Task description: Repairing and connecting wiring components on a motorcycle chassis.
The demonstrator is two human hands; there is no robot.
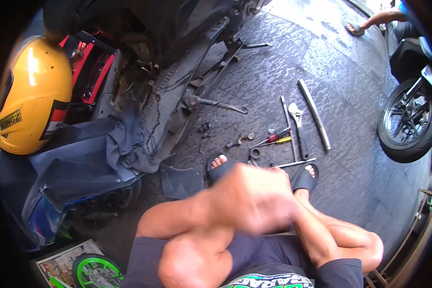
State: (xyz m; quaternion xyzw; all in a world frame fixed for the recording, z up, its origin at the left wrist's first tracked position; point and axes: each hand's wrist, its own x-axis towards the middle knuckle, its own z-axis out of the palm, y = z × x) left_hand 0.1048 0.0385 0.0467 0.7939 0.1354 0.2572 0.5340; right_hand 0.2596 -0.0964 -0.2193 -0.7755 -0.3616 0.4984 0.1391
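My left hand [245,192] and my right hand [283,207] are together in front of my knees, smeared by motion. The left overlaps the right, so the fingers and anything between them cannot be made out. Beyond them, between and ahead of my sandalled feet, tools lie on the dark floor. An adjustable wrench [300,132] lies between a thin metal rod [288,120] and a thicker metal pipe [314,115]. Left of the wrench are a red-handled screwdriver [276,136] and a yellow-handled screwdriver [282,140]. A dark ring [255,153] rests nearer my feet.
A partly stripped scooter [173,91] fills the left, with a yellow helmet [36,96] on it. A black plastic panel [182,181] lies beside my left foot. A green wheel [96,270] is at lower left. Right stands another motorcycle's wheel [408,120]; another person's leg [381,18] shows beyond.
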